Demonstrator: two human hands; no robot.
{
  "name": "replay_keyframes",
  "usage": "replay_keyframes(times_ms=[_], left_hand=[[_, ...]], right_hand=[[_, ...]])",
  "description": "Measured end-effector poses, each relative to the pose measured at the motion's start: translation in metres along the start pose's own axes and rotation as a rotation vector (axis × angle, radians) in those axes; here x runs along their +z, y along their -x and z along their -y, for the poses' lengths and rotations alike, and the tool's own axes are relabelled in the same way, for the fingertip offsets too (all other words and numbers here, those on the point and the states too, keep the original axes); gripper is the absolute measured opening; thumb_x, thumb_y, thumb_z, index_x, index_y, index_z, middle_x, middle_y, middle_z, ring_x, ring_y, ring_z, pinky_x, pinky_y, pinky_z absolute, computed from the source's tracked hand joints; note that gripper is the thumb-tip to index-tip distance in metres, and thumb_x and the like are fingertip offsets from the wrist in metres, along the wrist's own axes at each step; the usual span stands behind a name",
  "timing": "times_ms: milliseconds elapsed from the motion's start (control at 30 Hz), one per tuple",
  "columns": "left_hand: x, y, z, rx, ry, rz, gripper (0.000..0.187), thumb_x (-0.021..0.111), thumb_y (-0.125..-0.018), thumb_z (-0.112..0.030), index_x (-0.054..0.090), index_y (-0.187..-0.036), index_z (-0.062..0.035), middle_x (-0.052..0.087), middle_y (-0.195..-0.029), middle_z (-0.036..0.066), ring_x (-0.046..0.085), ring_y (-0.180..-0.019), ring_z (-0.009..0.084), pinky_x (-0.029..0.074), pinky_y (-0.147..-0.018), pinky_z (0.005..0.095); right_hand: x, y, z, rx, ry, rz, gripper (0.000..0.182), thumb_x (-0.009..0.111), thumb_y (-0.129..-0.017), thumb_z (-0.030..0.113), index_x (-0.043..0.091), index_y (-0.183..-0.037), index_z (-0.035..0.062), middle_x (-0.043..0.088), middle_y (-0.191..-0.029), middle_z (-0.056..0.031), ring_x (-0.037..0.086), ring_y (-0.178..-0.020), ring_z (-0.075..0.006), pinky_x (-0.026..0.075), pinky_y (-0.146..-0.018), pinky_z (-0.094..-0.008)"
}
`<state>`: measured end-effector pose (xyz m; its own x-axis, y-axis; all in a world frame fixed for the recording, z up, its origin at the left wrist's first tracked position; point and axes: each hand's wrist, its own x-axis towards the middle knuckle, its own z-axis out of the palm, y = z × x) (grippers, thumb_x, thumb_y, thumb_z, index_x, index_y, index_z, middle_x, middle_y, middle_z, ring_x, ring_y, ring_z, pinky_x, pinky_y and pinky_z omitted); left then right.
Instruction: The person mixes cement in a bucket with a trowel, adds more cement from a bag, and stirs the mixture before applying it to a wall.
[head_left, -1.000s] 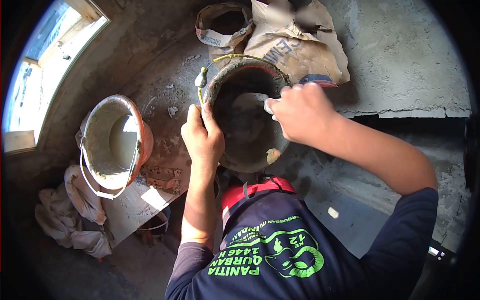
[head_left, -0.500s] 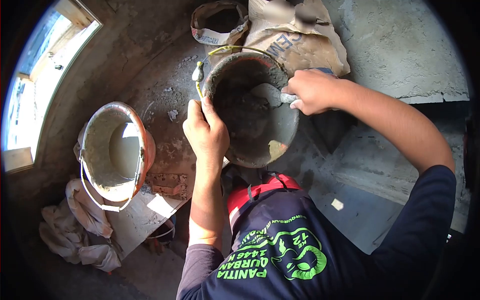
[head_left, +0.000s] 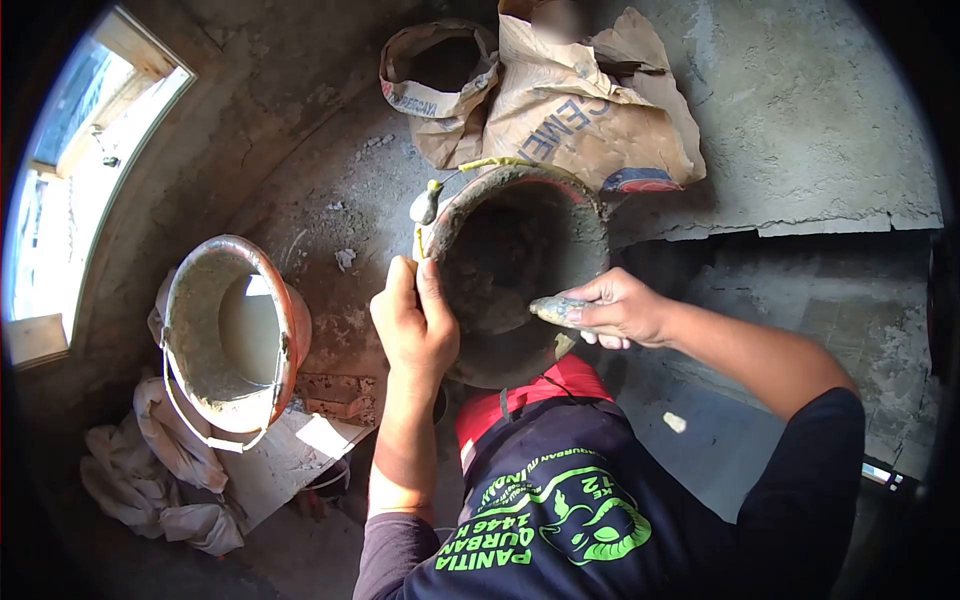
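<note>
My left hand [head_left: 414, 322] is closed on the left rim of a mortar bucket [head_left: 592, 238], beside its yellow-wrapped wire handle [head_left: 497, 162]. The bucket is tipped so that its mouth faces me, with dark grey wet mortar [head_left: 495, 265] inside. My right hand [head_left: 622, 312] is wrapped round the mortar-smeared handle of a trowel [head_left: 556, 309] at the bucket's right side. The trowel's blade points into the bucket and is hard to make out against the mortar.
A second reddish bucket [head_left: 298, 325] holding greyish liquid stands at the left on a board [head_left: 275, 490]. Crumpled cloth [head_left: 180, 455] lies below it. Torn cement bags [head_left: 590, 125] and an opened paper bag [head_left: 440, 105] sit behind, near a concrete ledge [head_left: 800, 130]. A window [head_left: 95, 170] is at the far left.
The mortar bucket has shifted down in view, nearer my body, with my left hand on it. My right hand and the trowel have moved down from the bucket's upper right side.
</note>
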<state>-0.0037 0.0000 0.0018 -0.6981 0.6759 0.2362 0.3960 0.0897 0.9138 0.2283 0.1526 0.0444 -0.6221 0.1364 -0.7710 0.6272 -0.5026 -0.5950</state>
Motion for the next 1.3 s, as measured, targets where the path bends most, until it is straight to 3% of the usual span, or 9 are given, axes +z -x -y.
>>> replay_keyframes(times_ms=[300, 500, 633, 667, 767, 967, 1100, 1167, 1300], left_hand=[[-0.004, -0.012, 0.002, -0.090, -0.083, -0.061, 0.031, 0.053, -0.104, -0.011, 0.043, -0.075, -0.0011, 0.034, -0.056, 0.002, 0.029, -0.055, 0.0087, 0.026, -0.049, 0.0311], [0.001, -0.008, 0.006, -0.128, -0.173, -0.164, 0.032, 0.054, -0.104, -0.014, 0.045, -0.076, -0.0007, 0.036, -0.058, 0.003, 0.031, -0.059, 0.0091, 0.029, -0.051, 0.0321], [0.015, 0.001, -0.016, -0.130, -0.146, -0.160, 0.032, 0.056, -0.103, -0.014, 0.045, -0.075, -0.0012, 0.041, -0.057, 0.006, 0.033, -0.055, 0.0105, 0.030, -0.050, 0.0322], [0.019, 0.002, -0.025, -0.113, -0.191, -0.134, 0.032, 0.057, -0.103, -0.013, 0.045, -0.076, -0.0011, 0.041, -0.057, 0.006, 0.033, -0.054, 0.0110, 0.030, -0.049, 0.0325], [0.031, 0.004, -0.034, -0.079, -0.219, -0.128, 0.031, 0.058, -0.102, -0.012, 0.046, -0.076, -0.0004, 0.038, -0.055, 0.007, 0.031, -0.052, 0.0124, 0.030, -0.048, 0.0330], [0.026, 0.003, -0.031, -0.097, -0.181, -0.153, 0.035, 0.056, -0.105, -0.016, 0.046, -0.075, -0.0012, 0.041, -0.059, 0.001, 0.033, -0.058, 0.0067, 0.030, -0.051, 0.0287], [0.016, 0.005, -0.020, -0.096, -0.169, -0.139, 0.034, 0.056, -0.104, -0.015, 0.047, -0.075, -0.0007, 0.044, -0.058, 0.003, 0.035, -0.057, 0.0075, 0.031, -0.051, 0.0299], [0.011, 0.003, -0.015, -0.094, -0.143, -0.150, 0.028, 0.060, -0.100, -0.013, 0.050, -0.078, 0.0009, 0.048, -0.057, 0.020, 0.045, -0.046, 0.0335, 0.038, -0.049, 0.0395], [0.007, 0.002, -0.011, -0.076, -0.131, -0.137, 0.028, 0.060, -0.100, -0.013, 0.050, -0.078, 0.0009, 0.048, -0.057, 0.020, 0.045, -0.046, 0.0334, 0.038, -0.049, 0.0399]], right_hand=[[-0.021, 0.005, -0.059, 0.200, -1.085, 0.401, 0.037, 0.047, -0.106, 0.037, 0.053, -0.128, 0.0079, 0.056, -0.083, -0.0073, 0.046, -0.050, -0.0094, 0.038, -0.043, -0.0215], [-0.061, 0.024, 0.003, -0.104, 0.029, 0.166, 0.046, 0.055, -0.105, 0.028, 0.051, -0.140, -0.0004, 0.061, -0.076, -0.0087, 0.054, -0.054, -0.0107, 0.045, -0.046, -0.0262], [-0.071, -0.018, 0.029, -0.954, 0.968, -0.241, 0.035, 0.056, -0.095, 0.015, 0.063, -0.123, -0.0046, 0.071, -0.090, -0.0259, 0.072, -0.079, -0.0393, 0.056, -0.074, -0.0504], [-0.062, -0.016, 0.051, -0.777, 1.156, -0.269, 0.031, 0.054, -0.092, 0.012, 0.065, -0.117, -0.0029, 0.069, -0.094, -0.0298, 0.068, -0.088, -0.0479, 0.055, -0.077, -0.0554], [-0.048, -0.026, 0.078, -0.397, 1.459, -0.189, 0.025, 0.055, -0.093, 0.018, 0.068, -0.105, 0.0000, 0.071, -0.093, -0.0276, 0.070, -0.092, -0.0442, 0.057, -0.079, -0.0544], [-0.041, 0.003, 0.105, -0.301, 1.593, -0.209, 0.024, 0.058, -0.092, 0.020, 0.073, -0.095, 0.0016, 0.072, -0.088, -0.0250, 0.072, -0.091, -0.0416, 0.058, -0.078, -0.0513], [-0.001, 0.043, 0.112, -0.532, 1.708, -0.307, 0.026, 0.058, -0.094, 0.026, 0.072, -0.093, 0.0039, 0.071, -0.078, -0.0215, 0.072, -0.076, -0.0406, 0.059, -0.069, -0.0508], [0.015, 0.036, 0.102, -0.463, 1.664, -0.234, 0.028, 0.060, -0.094, 0.033, 0.073, -0.095, 0.0088, 0.071, -0.079, -0.0200, 0.073, -0.078, -0.0397, 0.059, -0.069, -0.0495], [0.006, -0.017, 0.072, -0.217, 1.619, -0.323, 0.030, 0.062, -0.094, 0.039, 0.078, -0.096, 0.0125, 0.074, -0.092, -0.0191, 0.072, -0.094, -0.0356, 0.058, -0.081, -0.0475]])
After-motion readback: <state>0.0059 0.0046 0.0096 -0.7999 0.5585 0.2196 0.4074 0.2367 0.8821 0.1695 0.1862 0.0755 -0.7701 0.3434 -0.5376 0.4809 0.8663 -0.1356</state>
